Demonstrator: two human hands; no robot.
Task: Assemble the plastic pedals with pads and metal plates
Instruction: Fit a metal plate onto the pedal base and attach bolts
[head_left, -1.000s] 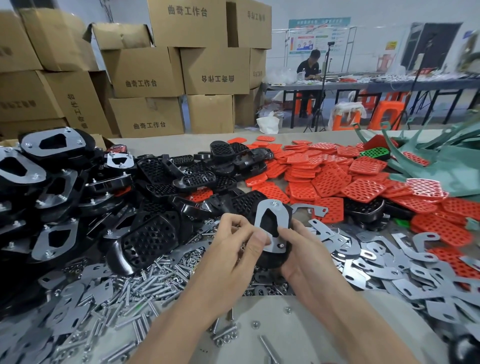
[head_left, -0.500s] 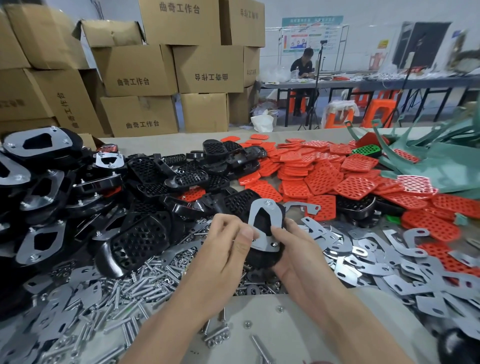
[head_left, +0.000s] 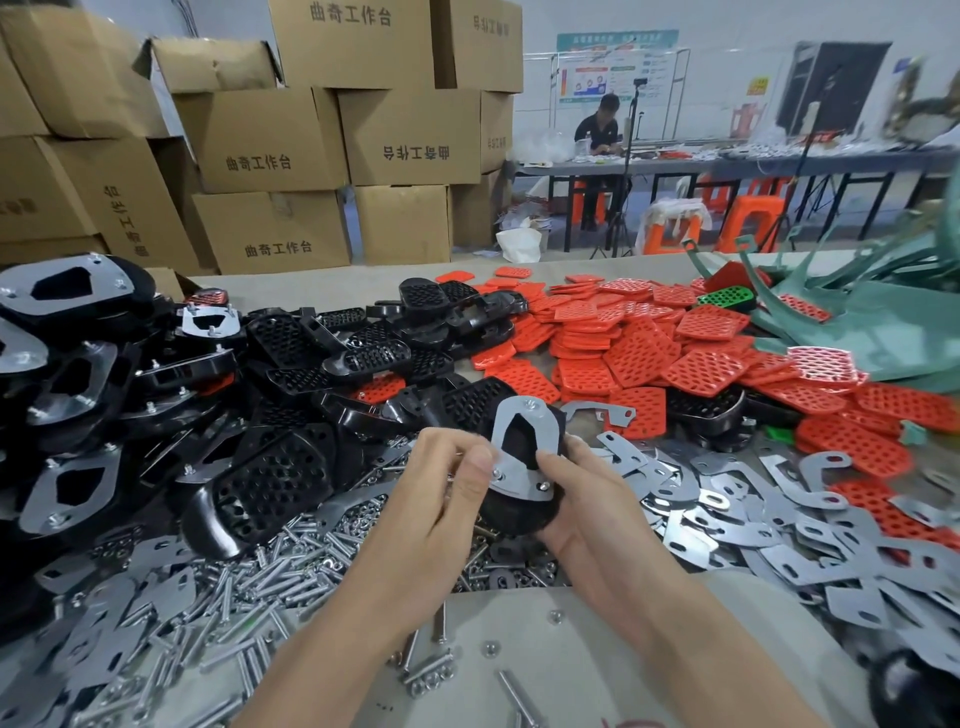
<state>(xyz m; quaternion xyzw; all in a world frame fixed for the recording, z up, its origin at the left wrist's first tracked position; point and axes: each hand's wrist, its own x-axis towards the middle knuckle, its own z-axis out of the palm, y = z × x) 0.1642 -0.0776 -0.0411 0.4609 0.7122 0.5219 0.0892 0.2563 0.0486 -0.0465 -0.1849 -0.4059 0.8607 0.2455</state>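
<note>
I hold a black plastic pedal (head_left: 514, 512) upside down above the table, with a silver metal plate (head_left: 519, 473) lying on its back. My right hand (head_left: 582, 499) cradles the pedal from below and the right, thumb on the plate. My left hand (head_left: 447, 493) pinches at the plate's lower left corner, where a small nut sits on a bolt. Two more bolt ends show on the plate, one at the top and one at the lower right.
Loose black pedals (head_left: 270, 483) and finished ones (head_left: 67, 291) pile up on the left. Red pads (head_left: 644, 353) spread at the back right, metal plates (head_left: 769, 540) on the right, bolts and nuts (head_left: 291, 561) in front. Cardboard boxes (head_left: 270, 145) stand behind; a person sits at a far table.
The pedal stays between my two hands. My left fingers have shifted slightly at the plate's lower left corner; the view has drifted a little.
</note>
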